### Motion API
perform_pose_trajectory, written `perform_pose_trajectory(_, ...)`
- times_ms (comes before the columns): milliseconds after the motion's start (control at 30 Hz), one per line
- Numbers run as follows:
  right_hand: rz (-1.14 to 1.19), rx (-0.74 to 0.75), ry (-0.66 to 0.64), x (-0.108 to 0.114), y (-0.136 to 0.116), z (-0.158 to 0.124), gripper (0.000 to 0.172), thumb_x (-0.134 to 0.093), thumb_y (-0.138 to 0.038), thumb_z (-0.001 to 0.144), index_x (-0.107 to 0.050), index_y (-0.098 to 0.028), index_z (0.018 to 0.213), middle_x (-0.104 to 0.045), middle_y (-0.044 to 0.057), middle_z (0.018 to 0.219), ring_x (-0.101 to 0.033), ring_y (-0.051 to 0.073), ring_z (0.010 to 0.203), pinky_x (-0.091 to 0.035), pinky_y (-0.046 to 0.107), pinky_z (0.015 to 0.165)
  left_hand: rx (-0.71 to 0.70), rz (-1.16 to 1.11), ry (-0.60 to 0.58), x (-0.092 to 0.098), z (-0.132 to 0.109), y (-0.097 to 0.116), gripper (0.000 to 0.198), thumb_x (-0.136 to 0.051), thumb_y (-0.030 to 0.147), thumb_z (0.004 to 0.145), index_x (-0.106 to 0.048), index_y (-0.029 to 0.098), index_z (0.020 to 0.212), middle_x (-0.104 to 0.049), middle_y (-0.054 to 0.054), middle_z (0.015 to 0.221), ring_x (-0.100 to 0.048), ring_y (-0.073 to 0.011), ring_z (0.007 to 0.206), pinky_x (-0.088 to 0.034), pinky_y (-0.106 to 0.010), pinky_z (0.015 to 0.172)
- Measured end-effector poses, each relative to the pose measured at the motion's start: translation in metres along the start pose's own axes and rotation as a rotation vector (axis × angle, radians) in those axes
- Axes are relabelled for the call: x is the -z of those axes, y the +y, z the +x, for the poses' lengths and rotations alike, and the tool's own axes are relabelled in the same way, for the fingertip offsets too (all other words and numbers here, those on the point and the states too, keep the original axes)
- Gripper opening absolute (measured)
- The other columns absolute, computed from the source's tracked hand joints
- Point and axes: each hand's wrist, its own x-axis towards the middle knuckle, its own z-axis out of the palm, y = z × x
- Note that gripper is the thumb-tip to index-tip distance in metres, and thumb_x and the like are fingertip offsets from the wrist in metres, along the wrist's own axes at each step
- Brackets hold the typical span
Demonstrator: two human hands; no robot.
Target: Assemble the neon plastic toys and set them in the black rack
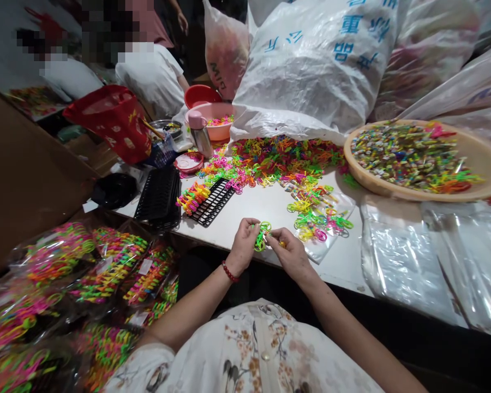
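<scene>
My left hand (243,243), with a red bead bracelet (229,271) at the wrist, pinches a green plastic toy (261,240) with ring-shaped ends. Close beside it, my right hand (288,252) has thumb and fingers pinched at the toy's right side, with a small orange-yellow piece (282,244) showing among the fingers. Both hands are just above the table's front edge. Ahead of them lie loose bright plastic toys (317,210), partly on clear plastic bags. A black slotted rack (213,203) to the left carries a row of colourful toys (193,197) at its left end.
A big white sack (306,71) spills a heap of toys (282,155). At right stands a tan basin (393,191) of small wrapped pieces, with clear bags (396,245) before it. Black racks (157,196), a thermos (200,136) and packed bags (110,262) are leftward. Other people sit behind.
</scene>
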Motion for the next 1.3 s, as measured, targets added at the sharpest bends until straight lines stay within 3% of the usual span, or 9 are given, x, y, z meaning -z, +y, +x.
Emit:
perform_pose_trajectory(167,0.022,-0.022,-0.040,0.005,-0.006,-0.004,0.030,-0.058,-0.048,0.085,-0.064,-0.019,0.086,-0.067,0.002,0.078,-0.058,0.015,0.070,-0.044,0.027,0.066,0.003,0.065,-0.008,-0.001,-0.001,0.001,0.036,-0.062,0.048,0.083,-0.046,0.022,0.101,-0.057,0.004,0.076,-0.053,-0.0079,0.053,-0.044,-0.020,0.049)
perform_pose_trajectory(333,0.069,-0.141,-0.083,0.006,-0.003,-0.006,0.035,-0.055,-0.053,0.086,-0.063,-0.019,0.082,-0.055,-0.003,0.059,-0.041,0.010,0.047,-0.032,0.023,0.047,-0.012,0.170,0.000,-0.002,-0.002,0.003,0.031,-0.058,0.046,0.086,-0.047,0.021,0.100,-0.053,0.005,0.070,-0.047,-0.0065,0.050,-0.039,-0.018,0.046)
perform_pose_trajectory(433,0.091,-0.175,-0.110,0.007,0.000,-0.005,0.040,-0.053,-0.057,0.087,-0.061,-0.019,0.075,-0.049,-0.005,0.053,-0.035,0.009,0.043,-0.027,0.023,0.043,0.003,0.189,0.000,-0.002,-0.002,0.003,0.028,-0.058,0.044,0.086,-0.047,0.021,0.100,-0.049,0.007,0.066,-0.043,-0.0057,0.047,-0.035,-0.017,0.044)
perform_pose_trajectory(767,-0.013,-0.026,-0.126,0.011,-0.007,-0.005,0.032,-0.055,-0.049,0.086,-0.066,-0.020,0.083,-0.064,0.000,0.069,-0.057,0.015,0.066,-0.043,0.026,0.062,-0.042,0.357,0.041,0.001,0.003,-0.003,0.017,-0.055,0.035,0.087,-0.051,0.021,0.095,-0.052,0.004,0.073,-0.047,-0.0091,0.058,-0.038,-0.021,0.057)
perform_pose_trajectory(933,-0.110,0.042,-0.139,0.005,-0.008,-0.009,0.028,-0.052,-0.044,0.089,-0.064,-0.020,0.079,-0.062,0.000,0.065,-0.057,0.016,0.062,-0.042,0.027,0.061,-0.050,0.387,0.102,0.001,0.006,-0.010,0.013,-0.054,0.033,0.087,-0.051,0.022,0.094,-0.048,0.005,0.070,-0.043,-0.0099,0.058,-0.036,-0.022,0.058)
perform_pose_trajectory(1033,-0.161,0.073,-0.139,0.006,-0.008,-0.009,0.028,-0.050,-0.042,0.091,-0.061,-0.020,0.078,-0.060,-0.001,0.062,-0.054,0.015,0.058,-0.041,0.027,0.058,-0.078,0.388,0.067,-0.001,0.008,-0.014,0.016,-0.053,0.036,0.088,-0.050,0.022,0.097,-0.047,0.004,0.072,-0.044,-0.0105,0.060,-0.037,-0.023,0.059)
perform_pose_trajectory(1167,-0.206,0.115,-0.110,0.030,-0.004,0.002,0.029,-0.048,-0.045,0.092,-0.063,-0.021,0.084,-0.064,0.001,0.069,-0.060,0.017,0.065,-0.046,0.028,0.062,-0.123,0.458,-0.033,-0.006,0.026,-0.011,0.023,-0.043,0.044,0.094,-0.050,0.022,0.101,-0.050,0.003,0.072,-0.046,-0.0109,0.060,-0.038,-0.023,0.059)
perform_pose_trajectory(1233,-0.294,0.169,0.008,0.053,0.001,0.012,0.029,-0.047,-0.045,0.093,-0.065,-0.022,0.093,-0.068,0.004,0.083,-0.064,0.020,0.077,-0.049,0.031,0.071,-0.181,0.575,0.004,-0.007,0.047,-0.003,0.026,-0.039,0.044,0.095,-0.052,0.022,0.095,-0.054,0.001,0.075,-0.049,-0.0121,0.063,-0.039,-0.024,0.060)
perform_pose_trajectory(1300,-0.454,0.233,0.209,0.079,0.007,0.023,0.033,-0.048,-0.047,0.091,-0.066,-0.021,0.102,-0.068,0.010,0.103,-0.064,0.025,0.093,-0.050,0.037,0.082,-0.246,0.766,0.107,-0.004,0.077,0.008,0.022,-0.040,0.038,0.095,-0.053,0.021,0.089,-0.057,-0.002,0.079,-0.053,-0.0148,0.070,-0.042,-0.027,0.066)
